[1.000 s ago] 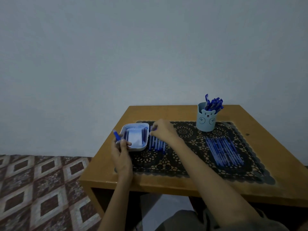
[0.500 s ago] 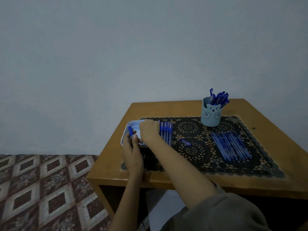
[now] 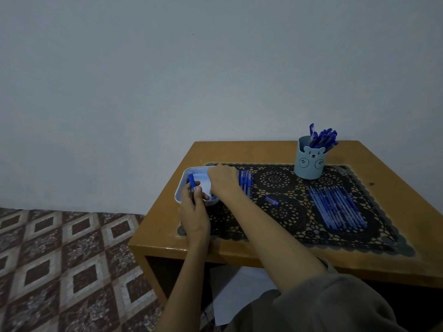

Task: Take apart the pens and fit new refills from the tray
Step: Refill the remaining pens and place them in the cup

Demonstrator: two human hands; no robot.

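The left hand (image 3: 194,212) is at the near left corner of the mat (image 3: 287,219). Its thumb and fingers are curled around a blue pen (image 3: 191,182), and the pen stands almost upright over the near side of the tray (image 3: 185,174). The lower part of the pen is hidden inside the fist.

The right hand (image 3: 224,181) reaches across into the tray with its back to the camera. Its fingertips are hidden behind the hand itself, so I cannot tell if they are spread or if they pinch something. The hand also covers the right half of the tray, and what lies inside the tray is too pale and blurred to name.

Just to the right of the tray, a row of pens (image 3: 247,184) lies on the mat, partly covered by the right wrist. A short blue piece (image 3: 271,200) lies alone near the middle of the mat. Well apart, on the right side, there are many thin blue sticks (image 3: 336,208) side by side; the dim light does not show if they are refills or pens.

A cup (image 3: 309,164) with a bear face stands at the far side of the mat and holds more pens. The table (image 3: 239,152) is cut off at the right edge. A grey sleeve (image 3: 323,307) fills the bottom right corner.
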